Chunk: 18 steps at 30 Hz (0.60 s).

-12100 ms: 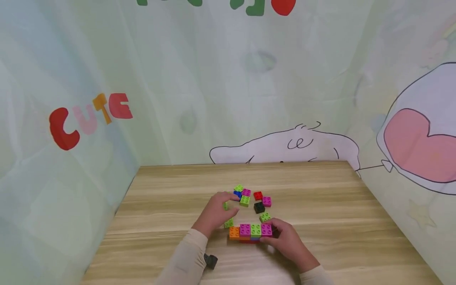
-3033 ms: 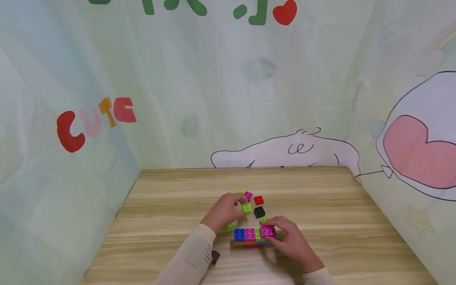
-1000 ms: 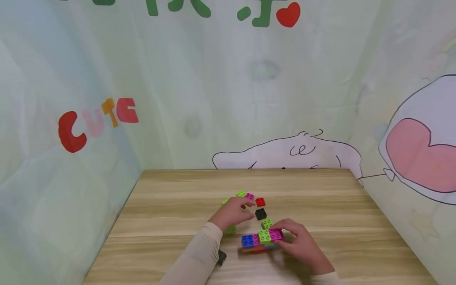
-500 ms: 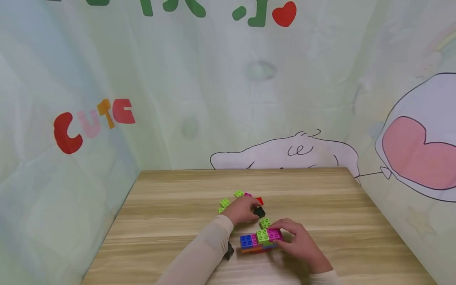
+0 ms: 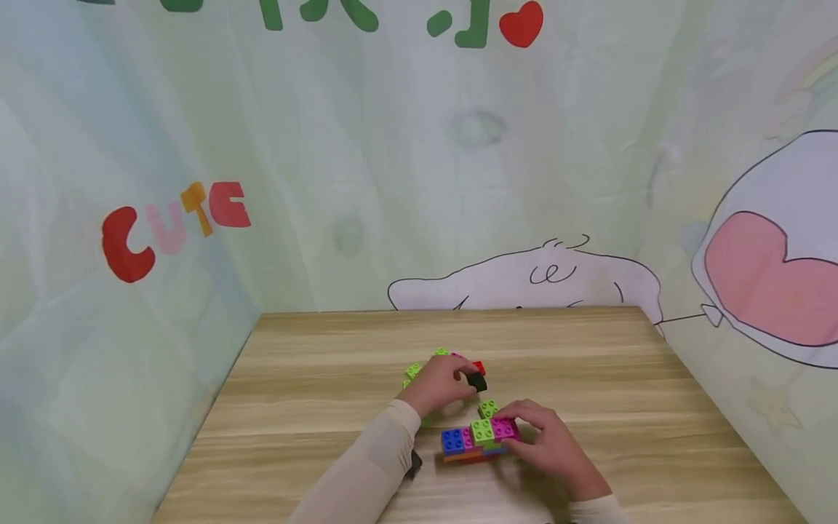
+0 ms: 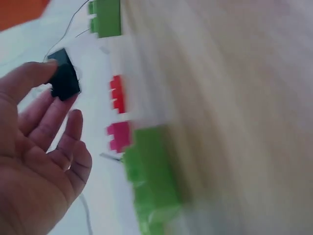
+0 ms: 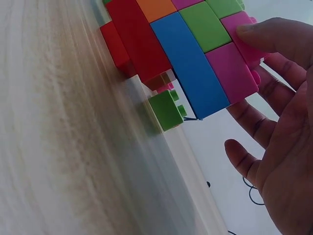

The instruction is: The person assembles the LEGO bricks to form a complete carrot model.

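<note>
My left hand [image 5: 440, 382] pinches a black building brick [image 6: 64, 76] between thumb and fingertips, lifted off the table. My right hand [image 5: 546, 444] grips the right end of a multi-coloured brick assembly [image 5: 481, 433], thumb on a pink brick [image 7: 243, 36]. In the right wrist view this stack shows red, blue, orange, green and pink bricks in layers. A green brick sits on its top beside the pink one, and a blue brick [image 5: 452, 440] forms its left end. Just behind the assembly lies a loose green brick [image 5: 487, 408].
A red brick [image 5: 479, 367] lies beyond my left hand, near a pink brick partly hidden by the fingers. Several green bricks [image 5: 413, 370] lie left of that hand. A black object [image 5: 414, 464] is partly covered by my left sleeve. Printed cloth [image 5: 340, 182] surrounds the wooden table [image 5: 294, 364].
My left hand has moved right to the black brick and lifted it from the table. Over the longer span, the assembly has gained a blue brick and a raised pink and green pair.
</note>
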Tool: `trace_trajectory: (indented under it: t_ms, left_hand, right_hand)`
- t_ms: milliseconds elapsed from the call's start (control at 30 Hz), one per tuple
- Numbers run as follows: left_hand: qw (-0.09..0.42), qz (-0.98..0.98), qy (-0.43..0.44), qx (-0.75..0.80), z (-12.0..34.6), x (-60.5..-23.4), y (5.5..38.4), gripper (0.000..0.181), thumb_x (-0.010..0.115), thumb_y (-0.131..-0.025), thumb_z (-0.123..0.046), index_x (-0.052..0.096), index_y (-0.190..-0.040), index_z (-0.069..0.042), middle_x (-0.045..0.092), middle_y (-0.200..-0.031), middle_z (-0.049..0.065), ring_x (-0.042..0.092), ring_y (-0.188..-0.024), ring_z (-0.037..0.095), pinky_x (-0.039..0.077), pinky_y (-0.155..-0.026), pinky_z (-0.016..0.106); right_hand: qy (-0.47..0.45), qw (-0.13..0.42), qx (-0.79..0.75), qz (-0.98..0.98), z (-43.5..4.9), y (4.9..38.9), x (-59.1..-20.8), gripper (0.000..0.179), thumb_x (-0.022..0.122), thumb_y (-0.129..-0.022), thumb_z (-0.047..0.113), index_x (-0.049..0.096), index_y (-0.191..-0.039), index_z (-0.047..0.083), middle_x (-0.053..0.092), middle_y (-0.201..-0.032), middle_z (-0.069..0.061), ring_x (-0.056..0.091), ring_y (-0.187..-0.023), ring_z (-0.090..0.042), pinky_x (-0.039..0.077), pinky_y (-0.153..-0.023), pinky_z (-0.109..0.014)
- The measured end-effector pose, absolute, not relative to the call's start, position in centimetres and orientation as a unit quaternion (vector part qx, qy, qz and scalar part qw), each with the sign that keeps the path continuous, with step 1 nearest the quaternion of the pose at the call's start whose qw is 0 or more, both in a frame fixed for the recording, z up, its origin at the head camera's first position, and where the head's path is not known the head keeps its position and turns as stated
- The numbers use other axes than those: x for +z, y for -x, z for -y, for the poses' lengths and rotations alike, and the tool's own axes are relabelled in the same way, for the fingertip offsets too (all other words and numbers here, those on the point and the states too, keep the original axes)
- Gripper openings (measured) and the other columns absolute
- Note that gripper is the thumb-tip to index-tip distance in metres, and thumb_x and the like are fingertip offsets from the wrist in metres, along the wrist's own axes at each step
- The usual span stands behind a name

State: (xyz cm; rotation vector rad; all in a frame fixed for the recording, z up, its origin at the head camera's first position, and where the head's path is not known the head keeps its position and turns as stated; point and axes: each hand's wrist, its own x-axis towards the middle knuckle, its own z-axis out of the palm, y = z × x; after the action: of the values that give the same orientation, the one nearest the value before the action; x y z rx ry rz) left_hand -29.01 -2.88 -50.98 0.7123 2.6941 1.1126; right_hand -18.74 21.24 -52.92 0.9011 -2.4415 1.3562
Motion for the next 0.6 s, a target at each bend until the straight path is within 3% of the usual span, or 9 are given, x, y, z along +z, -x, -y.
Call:
trace_trajectory:
  t_ms: [233,400,600]
  left_hand:
    - [0.047,-0.873,-0.211,0.436,5.8,-48.7,25.0,0.036,0.08,-0.091,-0.036,0.074,-0.126,-0.029,0.069,-0.113,-0.013,0.061,-0.102,0.017,0.052,-0.081,0.035]
    - [-0.001,-0.862,-0.282,0.421,7.7,-48.0,21.8,0.033,0.082,-0.09,-0.028,0.076,-0.122,-0.025,0.07,-0.111,-0.012,0.065,-0.102,0.025,0.054,-0.084,0.036]
    - [-0.025,-0.857,-0.325,0.4,8.6,-48.9,20.1,0.029,0.086,-0.086,-0.018,0.078,-0.114,-0.02,0.071,-0.106,-0.011,0.065,-0.098,0.02,0.056,-0.087,0.034]
  right_hand:
    - [-0.287,0.093,0.456,0.837,-21.1,18.9,-53.1,0.032,0.085,-0.086,0.016,0.076,-0.115,0.026,0.073,-0.117,0.007,0.067,-0.108,-0.014,0.054,-0.098,-0.036]
    - [-0.292,0.102,0.461,0.832,-20.7,18.8,-53.1,0.032,0.085,-0.087,0.015,0.075,-0.116,0.023,0.073,-0.117,0.008,0.067,-0.109,-0.014,0.053,-0.098,-0.036]
    - [-0.313,0.119,0.468,0.818,-20.3,18.6,-52.8,0.033,0.085,-0.086,0.01,0.075,-0.116,0.02,0.075,-0.115,0.003,0.068,-0.104,-0.017,0.054,-0.094,-0.033]
